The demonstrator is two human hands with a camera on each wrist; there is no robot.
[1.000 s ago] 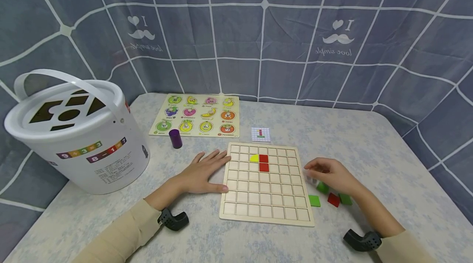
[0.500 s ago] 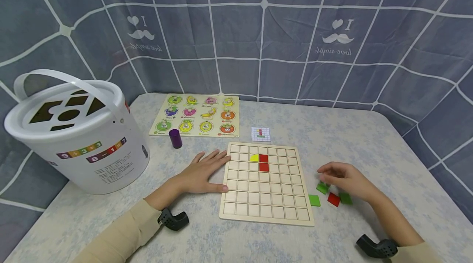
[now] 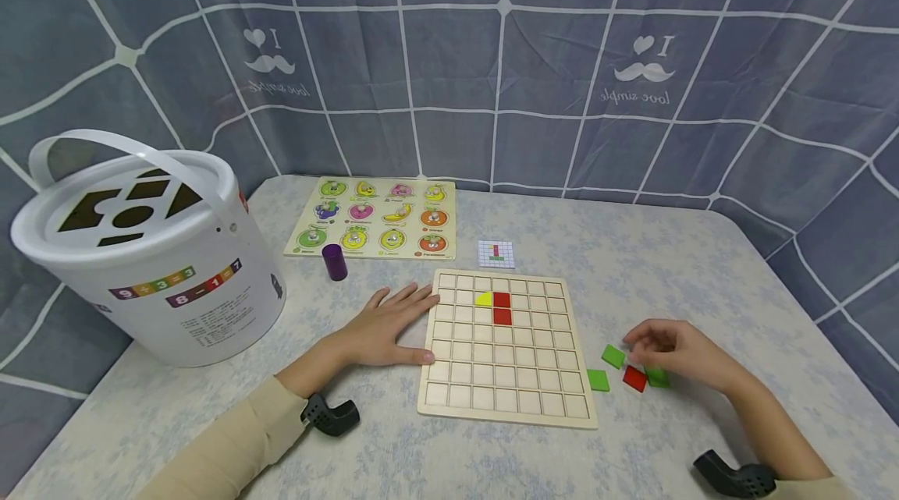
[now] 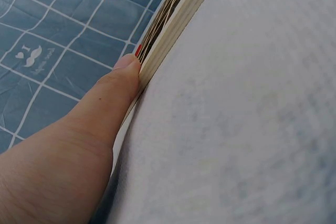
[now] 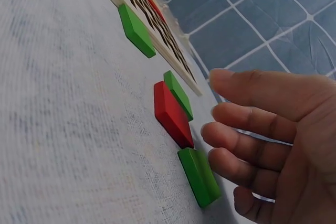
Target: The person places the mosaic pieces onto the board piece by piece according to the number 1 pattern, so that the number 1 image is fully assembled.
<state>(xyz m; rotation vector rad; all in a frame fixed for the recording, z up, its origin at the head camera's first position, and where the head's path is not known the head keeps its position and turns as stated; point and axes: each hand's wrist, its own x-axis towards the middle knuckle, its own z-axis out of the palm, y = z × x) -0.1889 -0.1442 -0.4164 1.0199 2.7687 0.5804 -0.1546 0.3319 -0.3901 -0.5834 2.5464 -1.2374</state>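
A wooden grid board (image 3: 485, 398) lies on the table. Two red square tiles (image 3: 502, 317) and a yellow tile with a curved corner (image 3: 484, 299) sit in its cells. My left hand (image 3: 382, 332) rests with fingers spread along the board's left edge; in the left wrist view its thumb (image 4: 113, 85) touches the rim. Right of the board, my right hand (image 3: 684, 352) hovers over loose tiles, fingers loosely bent and holding nothing. Near it are a red tile (image 5: 170, 114) and green tiles (image 3: 598, 381), one partly beneath the hand in the head view.
A small printed pattern card (image 3: 495, 254) lies beyond the board. Farther back is a fruit puzzle board (image 3: 372, 221), with a purple cylinder (image 3: 335, 262) before it. On the left stands a white lidded bucket (image 3: 161, 281). A tiled-print curtain (image 3: 449, 63) hangs behind the table.
My right hand has moved away from the board's right edge, rightward and nearer the body, uncovering a green tile. The left hand stays in place.
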